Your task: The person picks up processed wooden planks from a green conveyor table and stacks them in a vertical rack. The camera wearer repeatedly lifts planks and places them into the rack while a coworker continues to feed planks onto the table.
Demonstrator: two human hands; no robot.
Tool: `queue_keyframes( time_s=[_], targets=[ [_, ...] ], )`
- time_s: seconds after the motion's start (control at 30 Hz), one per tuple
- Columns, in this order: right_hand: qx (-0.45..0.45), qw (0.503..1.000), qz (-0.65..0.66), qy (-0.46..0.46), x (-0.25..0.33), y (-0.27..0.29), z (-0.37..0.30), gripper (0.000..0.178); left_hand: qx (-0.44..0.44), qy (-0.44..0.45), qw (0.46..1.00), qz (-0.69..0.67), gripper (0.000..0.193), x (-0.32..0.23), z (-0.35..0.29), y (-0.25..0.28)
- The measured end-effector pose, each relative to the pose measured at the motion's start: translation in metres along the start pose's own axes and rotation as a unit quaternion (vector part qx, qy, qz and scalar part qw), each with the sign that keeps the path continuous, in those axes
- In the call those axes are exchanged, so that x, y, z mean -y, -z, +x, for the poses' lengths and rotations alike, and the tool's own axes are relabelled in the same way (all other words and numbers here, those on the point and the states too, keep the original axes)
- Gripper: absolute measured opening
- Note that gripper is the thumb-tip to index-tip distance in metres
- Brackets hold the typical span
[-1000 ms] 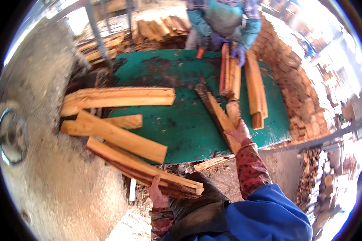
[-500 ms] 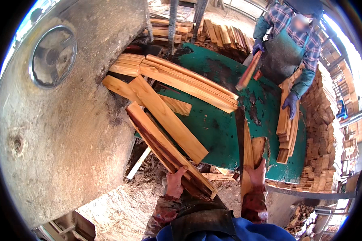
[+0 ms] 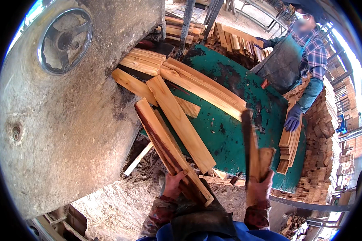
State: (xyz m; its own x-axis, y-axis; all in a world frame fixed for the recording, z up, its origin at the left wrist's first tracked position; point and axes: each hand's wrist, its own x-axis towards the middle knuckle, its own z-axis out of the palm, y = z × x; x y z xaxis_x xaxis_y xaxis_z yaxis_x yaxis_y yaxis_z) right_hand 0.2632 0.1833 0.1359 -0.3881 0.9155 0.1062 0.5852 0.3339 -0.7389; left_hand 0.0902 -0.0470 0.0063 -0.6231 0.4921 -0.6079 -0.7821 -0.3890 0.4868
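My left hand [image 3: 175,183] is closed round the lower part of a long wooden plank [image 3: 165,148] with a dark bark strip; its far end reaches over the table edge. My right hand [image 3: 260,186] grips wood offcuts [image 3: 265,158], one long with a dark face and one short, pointing up and away from me. Between my hands, a smooth plank [image 3: 185,126] lies slanted, partly across another plank [image 3: 128,83]. A row of stacked planks [image 3: 203,89] lies beyond it on the green table [image 3: 217,138].
To the left rises a large dusty machine panel [image 3: 68,132] with a handwheel [image 3: 65,41]. Across the table, a co-worker [image 3: 287,58] rests a gloved hand [image 3: 293,117] on a board stack [image 3: 287,146], the other hand at a board by the back pile. High wood piles [image 3: 319,152] stand at right.
The co-worker's far hand has swung a board from above the table to the back pile. My view has shifted slightly; both my hands keep their grip, and the right one's wood tilts differently.
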Motion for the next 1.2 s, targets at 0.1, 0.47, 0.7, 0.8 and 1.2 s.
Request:
queue_keyframes(
  time_s=[0.1, 0.47, 0.7, 0.8, 1.2],
  targets=[
    [0.120, 0.990, -0.064, 0.024, 0.026, -0.033, -0.010, 0.051, 0.005, 0.003, 1.000, 0.010, 0.035, -0.007, -0.005, 0.009],
    [0.262, 0.929, -0.185, 0.184, 0.005, -0.119, 0.009, 0.057, -0.040, -0.038, 0.998, 0.007, 0.036, -0.026, -0.026, 0.045],
    [0.104, 0.900, -0.336, 0.258, -0.047, -0.057, 0.118, 0.047, -0.049, -0.049, 0.996, 0.057, 0.033, -0.030, -0.015, 0.040],
    [0.162, 0.922, -0.257, 0.241, -0.010, -0.048, 0.088, 0.048, -0.045, -0.034, 0.998, 0.028, 0.035, -0.031, -0.010, 0.026],
    [0.349, 0.843, -0.131, 0.387, 0.122, -0.209, 0.060, 0.068, -0.065, -0.078, 0.994, 0.051, 0.025, -0.012, 0.026, -0.032]
  ],
)
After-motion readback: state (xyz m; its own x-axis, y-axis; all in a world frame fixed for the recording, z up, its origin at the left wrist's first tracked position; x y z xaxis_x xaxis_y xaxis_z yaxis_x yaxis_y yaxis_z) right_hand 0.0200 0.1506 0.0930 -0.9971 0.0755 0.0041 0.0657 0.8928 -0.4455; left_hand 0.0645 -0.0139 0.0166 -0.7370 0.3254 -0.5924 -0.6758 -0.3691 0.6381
